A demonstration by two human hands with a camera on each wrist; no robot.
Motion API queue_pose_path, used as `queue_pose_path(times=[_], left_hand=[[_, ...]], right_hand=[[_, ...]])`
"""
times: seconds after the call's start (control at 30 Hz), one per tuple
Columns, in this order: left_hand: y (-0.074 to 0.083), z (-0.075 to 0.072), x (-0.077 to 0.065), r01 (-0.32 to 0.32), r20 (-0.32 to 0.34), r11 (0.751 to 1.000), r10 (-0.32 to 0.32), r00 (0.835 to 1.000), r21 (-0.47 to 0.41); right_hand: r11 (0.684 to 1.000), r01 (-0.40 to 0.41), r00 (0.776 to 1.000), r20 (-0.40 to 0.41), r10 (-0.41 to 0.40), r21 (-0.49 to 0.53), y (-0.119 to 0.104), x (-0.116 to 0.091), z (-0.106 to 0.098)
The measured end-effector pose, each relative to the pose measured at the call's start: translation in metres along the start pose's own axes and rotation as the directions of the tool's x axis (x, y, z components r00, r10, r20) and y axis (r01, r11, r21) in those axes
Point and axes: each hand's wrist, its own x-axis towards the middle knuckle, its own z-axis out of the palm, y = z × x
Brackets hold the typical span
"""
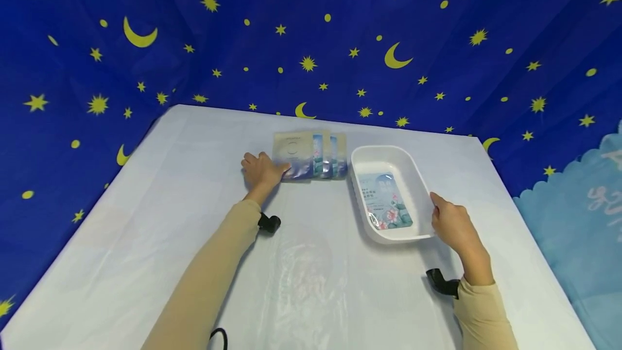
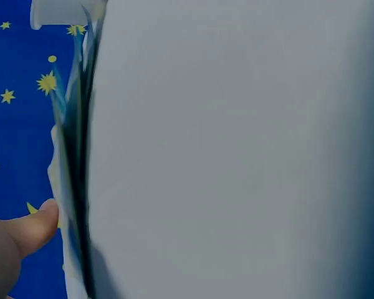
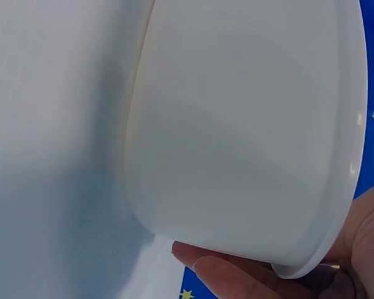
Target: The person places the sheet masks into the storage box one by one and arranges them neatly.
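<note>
Several flat face mask packets point(image 1: 293, 154) lie overlapping in a row near the table's far side, the beige one on the left uppermost. My left hand point(image 1: 262, 170) is at the lower left of this row, its thumb on the top packet and its other fingers to the left of it. In the left wrist view the thumb point(image 2: 37, 229) meets the edge of the stack. My right hand point(image 1: 454, 223) grips the right rim of a white plastic basin point(image 1: 419, 190), fingers under the rim. One light-blue floral packet point(image 1: 386, 201) lies flat inside the basin.
A white cloth covers the table point(image 1: 146, 220). Behind it hangs a blue curtain point(image 1: 272, 42) with yellow stars and moons. Black wrist-camera mounts point(image 1: 442, 284) stick out by both sleeves, and a black cable point(image 1: 221, 332) lies at the front edge of view.
</note>
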Motion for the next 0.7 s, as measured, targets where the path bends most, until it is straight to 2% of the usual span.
queue_pose_path(times=[0.17,0.3,0.53,0.7], left_hand=[[0.0029,0.0045,0.0028,0.011,-0.012,0.998,-0.01,1.0,0.056],[0.0062,0.0006,0.0039,0.019,-0.029,0.999,-0.018,0.999,0.042],[0.0059,-0.0038,0.0019,0.066,-0.009,0.998,-0.066,0.998,0.004],[0.0017,-0.0043,0.0038,0.074,0.002,0.997,-0.074,0.997,-0.024]], right_hand=[[1.0,0.019,0.999,-0.03,-0.019,-0.004,-0.0003,-0.0024,0.0009],[0.999,0.031,0.998,-0.055,-0.032,-0.012,-0.0013,-0.0014,-0.0002],[1.0,0.014,0.999,-0.037,-0.015,-0.014,-0.0028,-0.0006,-0.0005],[1.0,0.007,0.999,-0.033,-0.007,-0.014,-0.0026,-0.0004,0.0012]])
